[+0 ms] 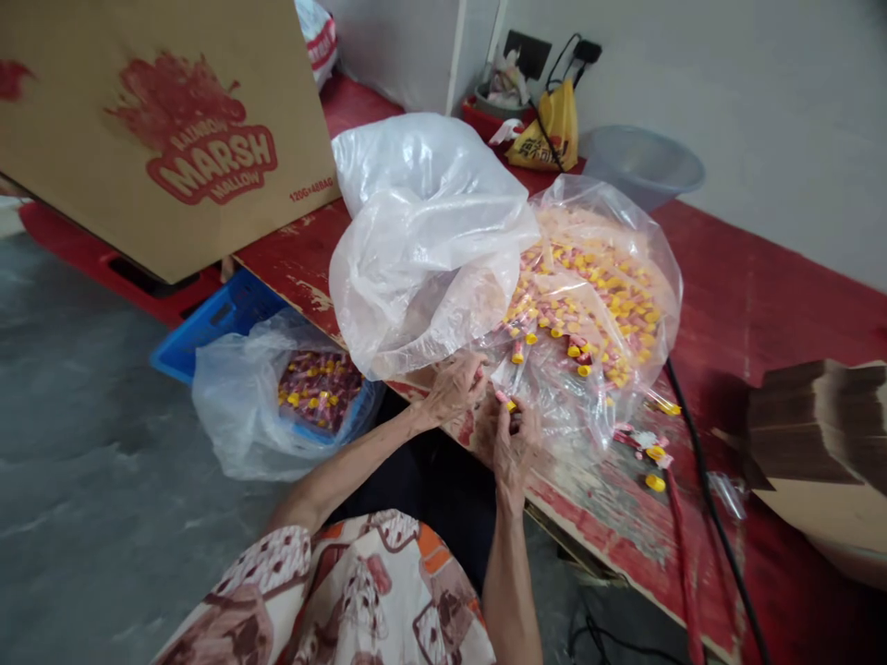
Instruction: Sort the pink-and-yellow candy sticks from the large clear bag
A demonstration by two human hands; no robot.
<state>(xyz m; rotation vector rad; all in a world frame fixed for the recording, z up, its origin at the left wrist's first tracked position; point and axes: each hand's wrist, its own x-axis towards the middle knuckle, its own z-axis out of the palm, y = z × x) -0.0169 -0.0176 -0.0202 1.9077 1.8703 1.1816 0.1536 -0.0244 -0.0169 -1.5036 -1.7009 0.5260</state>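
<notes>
My right hand, at the table's front edge, pinches a small pink piece with a yellow cap between thumb and fingers. Close by on the left, my left hand has its fingers drawn together below the mouth of a white plastic bag; what they hold, if anything, I cannot make out. Beyond the hands lies a clear plastic bag filled with the same yellow-capped pink pieces. A few of these have spilled toward my hands.
A cardboard box stands at left. Below the red table, a blue crate holds a bag of wrapped pieces. Behind are a grey basin and yellow bag. A black cable crosses near stacked cardboard.
</notes>
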